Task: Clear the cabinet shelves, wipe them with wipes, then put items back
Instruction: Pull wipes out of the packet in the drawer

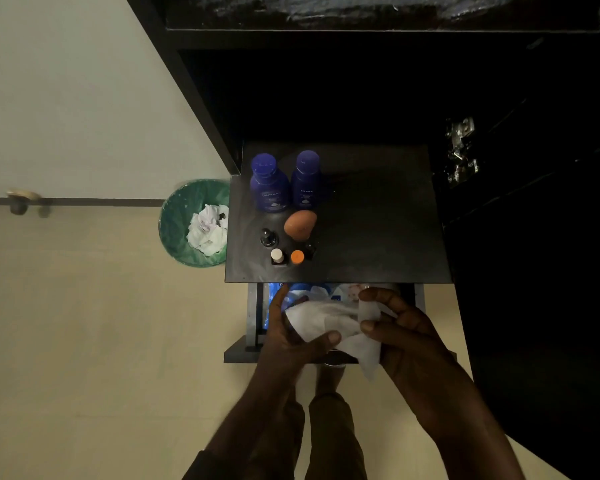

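Wipe (pixel 329 323) is held by both hands over the open drawer (pixel 253 320), below the shelf's (pixel 378 237) front edge. Left hand (pixel 288 337) and right hand (pixel 406 337) pinch it. Spread it flat, maybe fold once, then rub around the Nivea bottles (pixel 269 183).

"NIVEA" in white on left blue bottle (pixel 269 183); same "NIVEA" on right blue bottle (pixel 306 180). Both on far-left part of shelf (pixel 378 230). No other print legible.
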### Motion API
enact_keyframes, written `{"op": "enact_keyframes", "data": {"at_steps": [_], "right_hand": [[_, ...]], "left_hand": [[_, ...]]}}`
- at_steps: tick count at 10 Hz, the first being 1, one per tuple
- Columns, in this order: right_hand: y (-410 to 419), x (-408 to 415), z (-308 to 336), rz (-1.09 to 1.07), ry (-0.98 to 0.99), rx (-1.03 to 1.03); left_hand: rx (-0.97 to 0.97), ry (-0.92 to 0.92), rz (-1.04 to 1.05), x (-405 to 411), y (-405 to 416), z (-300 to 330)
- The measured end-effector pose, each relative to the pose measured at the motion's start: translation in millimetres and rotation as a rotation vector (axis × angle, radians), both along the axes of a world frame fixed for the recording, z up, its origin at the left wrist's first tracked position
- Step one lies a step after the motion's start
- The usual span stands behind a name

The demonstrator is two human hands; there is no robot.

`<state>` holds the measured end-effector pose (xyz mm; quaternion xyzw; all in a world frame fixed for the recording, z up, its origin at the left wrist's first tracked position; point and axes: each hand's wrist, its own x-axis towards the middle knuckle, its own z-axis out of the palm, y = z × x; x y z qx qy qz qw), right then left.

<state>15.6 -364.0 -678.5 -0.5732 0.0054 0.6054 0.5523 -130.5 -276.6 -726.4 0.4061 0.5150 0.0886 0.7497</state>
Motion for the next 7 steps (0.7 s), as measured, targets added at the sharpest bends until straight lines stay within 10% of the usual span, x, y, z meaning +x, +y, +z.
{"op": "enact_keyframes", "data": {"at_steps": [3, 7], "right_hand": [[-4, 0, 1, 0.047, -0.043, -0.143], [8, -7, 7, 0.145, -0.328, -0.245]], "left_hand": [[0.433, 0.178, -0.292, -9, -11, 6], [0.55, 0.403, -0.381, 0, -18, 24]]}}
